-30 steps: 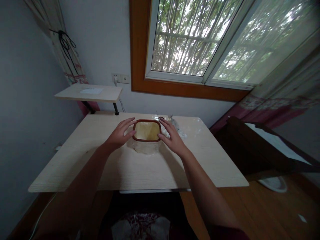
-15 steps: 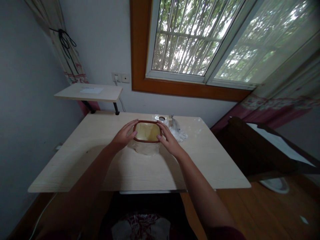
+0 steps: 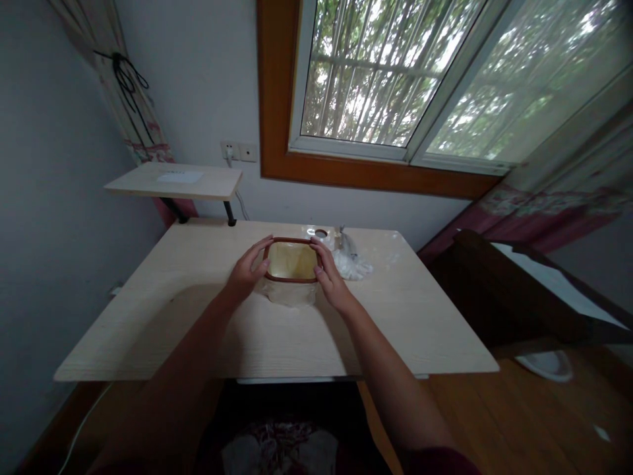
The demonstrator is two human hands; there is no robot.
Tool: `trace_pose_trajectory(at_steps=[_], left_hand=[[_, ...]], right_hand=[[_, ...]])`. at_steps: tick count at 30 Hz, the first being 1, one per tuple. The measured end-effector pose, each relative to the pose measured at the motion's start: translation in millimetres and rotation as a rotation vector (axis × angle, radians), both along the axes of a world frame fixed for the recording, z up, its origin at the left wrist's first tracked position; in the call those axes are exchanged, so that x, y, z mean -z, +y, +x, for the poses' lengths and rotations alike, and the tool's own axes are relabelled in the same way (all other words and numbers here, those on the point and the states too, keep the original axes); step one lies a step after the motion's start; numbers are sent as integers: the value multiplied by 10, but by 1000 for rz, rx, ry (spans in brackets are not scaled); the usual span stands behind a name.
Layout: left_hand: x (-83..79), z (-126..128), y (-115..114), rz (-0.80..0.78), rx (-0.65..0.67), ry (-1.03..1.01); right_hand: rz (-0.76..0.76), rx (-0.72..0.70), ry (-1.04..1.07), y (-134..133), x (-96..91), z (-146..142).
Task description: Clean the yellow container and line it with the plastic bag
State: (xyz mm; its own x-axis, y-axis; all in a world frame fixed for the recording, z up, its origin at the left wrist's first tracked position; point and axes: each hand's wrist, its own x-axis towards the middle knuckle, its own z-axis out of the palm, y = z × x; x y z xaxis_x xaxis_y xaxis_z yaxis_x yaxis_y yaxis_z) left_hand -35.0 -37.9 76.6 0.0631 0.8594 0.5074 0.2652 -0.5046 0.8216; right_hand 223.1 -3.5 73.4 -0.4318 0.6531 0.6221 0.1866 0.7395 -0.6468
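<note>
A small bin-like container (image 3: 291, 262) with a rounded rectangular brown rim and a yellowish inside stands near the middle of the table. Thin clear plastic (image 3: 291, 293) hangs around its outside below the rim. My left hand (image 3: 247, 265) grips the rim's left side, thumb towards me and fingers at the far corner. On the opposite side, my right hand (image 3: 330, 272) holds the rim in the same way. Just behind my right hand lies a crumpled clear plastic bag (image 3: 352, 264), with a greyish upright piece at its top.
A clear piece with a brown ring (image 3: 320, 233) lies at the table's back edge. A raised shelf (image 3: 217, 183) with a paper label stands at the back left of the wooden table (image 3: 420, 330). Beyond the right edge is a dark piece of furniture (image 3: 475, 290); a window is behind.
My right thumb has shifted slightly outward along the rim's right side. Otherwise both hands and the container stay in place; the view has moved a little.
</note>
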Motion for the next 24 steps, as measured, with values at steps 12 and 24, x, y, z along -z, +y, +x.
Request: trace_pose_trajectory(at_steps=[12, 24], left_hand=[[27, 190, 71, -88, -92, -360], [97, 337, 78, -97, -121, -411]], right_hand=[[-31, 14, 15, -39, -21, -36], [-70, 99, 15, -51, 37, -123]])
